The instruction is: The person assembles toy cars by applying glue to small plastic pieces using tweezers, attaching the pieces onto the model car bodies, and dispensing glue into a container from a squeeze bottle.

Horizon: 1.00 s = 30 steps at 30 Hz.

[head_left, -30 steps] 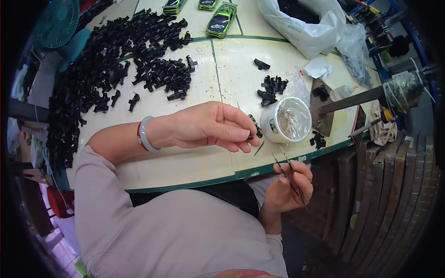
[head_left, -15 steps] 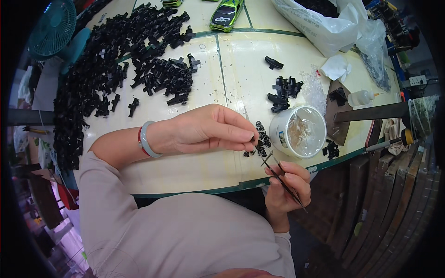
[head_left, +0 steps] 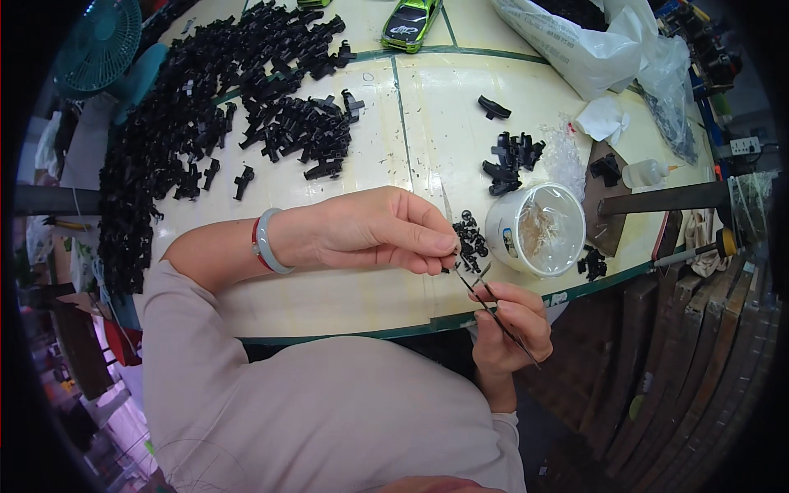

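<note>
My left hand (head_left: pixel 386 230) reaches across the table, thumb and forefinger pinched together at a tiny dark part that is mostly hidden. Below and to the right, my right hand (head_left: pixel 515 327) is closed around dark, thin tweezers (head_left: pixel 496 315). Their tips point up at the left fingertips and come right beside them; whether they touch the tiny part I cannot tell. Just beyond the left fingertips lies a small heap of little round black parts (head_left: pixel 470 240). A white tub (head_left: pixel 503 222) with clear plastic film inside stands to its right.
Black plastic clips (head_left: pixel 189 99) cover the table's left side. More black clips (head_left: pixel 514 156) lie behind the tub. A green toy car (head_left: pixel 409 25), a white bag (head_left: pixel 567 53), a small bottle (head_left: pixel 645 172) and a metal bar (head_left: pixel 662 200) stand farther off. A fan (head_left: pixel 99 45) is far left.
The tweezers' tips have moved up and left, closer to the left fingertips. The left hand keeps its pinch, turned slightly. The whole view has shifted a little.
</note>
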Available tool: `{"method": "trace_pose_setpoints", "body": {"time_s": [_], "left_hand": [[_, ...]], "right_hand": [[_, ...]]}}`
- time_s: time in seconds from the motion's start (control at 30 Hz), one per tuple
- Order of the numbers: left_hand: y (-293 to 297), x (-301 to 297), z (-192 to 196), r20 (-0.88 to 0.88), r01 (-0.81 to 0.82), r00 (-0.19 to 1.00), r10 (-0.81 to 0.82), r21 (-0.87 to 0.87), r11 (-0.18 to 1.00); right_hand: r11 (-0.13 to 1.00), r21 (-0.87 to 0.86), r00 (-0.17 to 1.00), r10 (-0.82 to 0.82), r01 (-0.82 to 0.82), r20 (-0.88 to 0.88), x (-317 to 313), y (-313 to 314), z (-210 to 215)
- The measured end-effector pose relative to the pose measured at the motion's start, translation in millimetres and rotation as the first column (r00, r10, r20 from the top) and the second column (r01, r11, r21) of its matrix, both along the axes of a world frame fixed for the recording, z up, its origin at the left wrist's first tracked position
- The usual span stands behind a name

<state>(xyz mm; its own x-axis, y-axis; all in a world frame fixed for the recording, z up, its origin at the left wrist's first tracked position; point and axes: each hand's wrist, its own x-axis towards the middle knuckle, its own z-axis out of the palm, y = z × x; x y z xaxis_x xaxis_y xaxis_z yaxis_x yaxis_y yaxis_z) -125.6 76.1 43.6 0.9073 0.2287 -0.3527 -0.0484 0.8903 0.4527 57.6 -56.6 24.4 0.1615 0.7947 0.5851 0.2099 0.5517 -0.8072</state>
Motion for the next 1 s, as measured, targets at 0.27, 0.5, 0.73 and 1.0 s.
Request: {"method": "trace_pose_setpoints", "body": {"time_s": [0.27, 0.5, 0.73, 1.0], "left_hand": [[-10.4, 3.3, 13.8, -0.112, -0.1, 0.989, 0.092, -0.062, 0.993], [-21.6, 5.8, 14.9, -0.087, -0.129, 0.989, 0.122, -0.081, 0.988], [-25.6, 6.0, 15.5, -0.09, -0.147, 0.986, 0.14, -0.07, 0.987], [-20.3, 4.3, 20.1, -0.057, -0.123, 0.991, 0.12, -0.063, 0.99]], "right_hand": [[0.985, 0.111, 0.982, -0.147, 0.134, 0.117, -4.3, -11.0, -1.2], [0.939, 0.331, 0.875, -0.236, 0.094, 0.422, -11.4, -2.3, -0.7], [0.921, 0.38, 0.833, -0.275, 0.085, 0.48, -12.8, 1.8, -1.5], [0.947, 0.297, 0.872, -0.246, 0.124, 0.423, -10.5, -5.8, -4.4]]}}
